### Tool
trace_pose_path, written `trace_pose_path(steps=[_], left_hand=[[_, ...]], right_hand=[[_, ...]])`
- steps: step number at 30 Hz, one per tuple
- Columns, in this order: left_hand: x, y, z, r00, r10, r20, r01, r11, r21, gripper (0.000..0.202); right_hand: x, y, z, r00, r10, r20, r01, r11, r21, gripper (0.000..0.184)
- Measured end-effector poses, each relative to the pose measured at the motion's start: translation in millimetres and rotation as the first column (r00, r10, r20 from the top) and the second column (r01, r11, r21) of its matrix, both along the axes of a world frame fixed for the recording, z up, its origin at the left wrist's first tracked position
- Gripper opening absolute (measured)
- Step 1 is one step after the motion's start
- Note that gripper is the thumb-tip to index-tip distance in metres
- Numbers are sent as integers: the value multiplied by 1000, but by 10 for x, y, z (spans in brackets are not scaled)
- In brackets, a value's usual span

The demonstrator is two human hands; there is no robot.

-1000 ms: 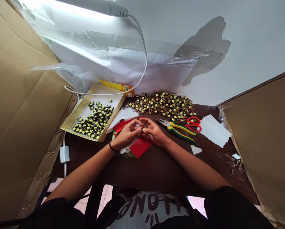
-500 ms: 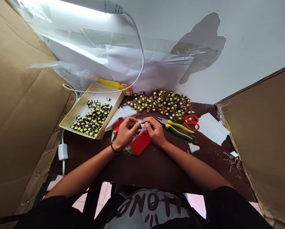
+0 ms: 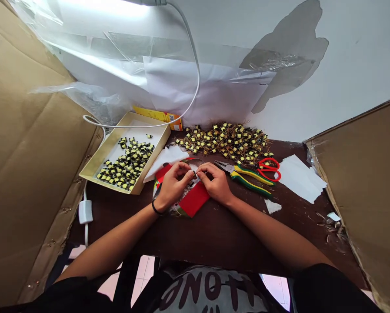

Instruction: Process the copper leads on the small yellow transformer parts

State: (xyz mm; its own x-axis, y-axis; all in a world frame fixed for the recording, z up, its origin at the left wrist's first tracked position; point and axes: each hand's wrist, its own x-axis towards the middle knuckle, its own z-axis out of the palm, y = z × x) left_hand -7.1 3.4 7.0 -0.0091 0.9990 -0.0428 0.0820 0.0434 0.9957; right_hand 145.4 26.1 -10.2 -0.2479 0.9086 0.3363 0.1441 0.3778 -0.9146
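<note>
My left hand (image 3: 172, 186) and my right hand (image 3: 216, 182) meet over a red packet (image 3: 195, 201) on the dark table (image 3: 214, 230). Both pinch one small dark component (image 3: 194, 174) between their fingertips. A black band circles my left wrist. Behind the hands lies a heap of small yellow-and-black components with thin wire leads (image 3: 225, 139). A cream tray (image 3: 93, 167) to the left holds several more of these parts (image 3: 126, 163).
Green-and-yellow pliers (image 3: 247, 176) and red scissors (image 3: 269, 167) lie right of my hands. White paper scraps (image 3: 301, 177) sit further right. Cardboard walls (image 3: 25, 143) stand on both sides, plastic sheeting (image 3: 168, 74) and a lamp cable (image 3: 195, 69) at the back. An inline switch (image 3: 84, 211) hangs at the left edge.
Both hands stay together over the red packet, fingers shifting slightly on the small component. The view has drifted a little.
</note>
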Motion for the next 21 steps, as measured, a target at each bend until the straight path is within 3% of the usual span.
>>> trace_pose_path(steps=[5, 12, 21], left_hand=[[-9, 1, -23, 1000, -8, -4, 8, 1000, 8, 26], [-44, 8, -111, 998, -48, -43, 49, 998, 38, 24], [-40, 9, -79, 991, -42, -125, 55, 994, 99, 21]], right_hand=[[5, 23, -29, 1000, 31, 0, -31, 999, 28, 14], [29, 76, -50, 996, 84, 7, -83, 995, -59, 13], [23, 74, -22, 996, 75, 49, -70, 992, -103, 14]])
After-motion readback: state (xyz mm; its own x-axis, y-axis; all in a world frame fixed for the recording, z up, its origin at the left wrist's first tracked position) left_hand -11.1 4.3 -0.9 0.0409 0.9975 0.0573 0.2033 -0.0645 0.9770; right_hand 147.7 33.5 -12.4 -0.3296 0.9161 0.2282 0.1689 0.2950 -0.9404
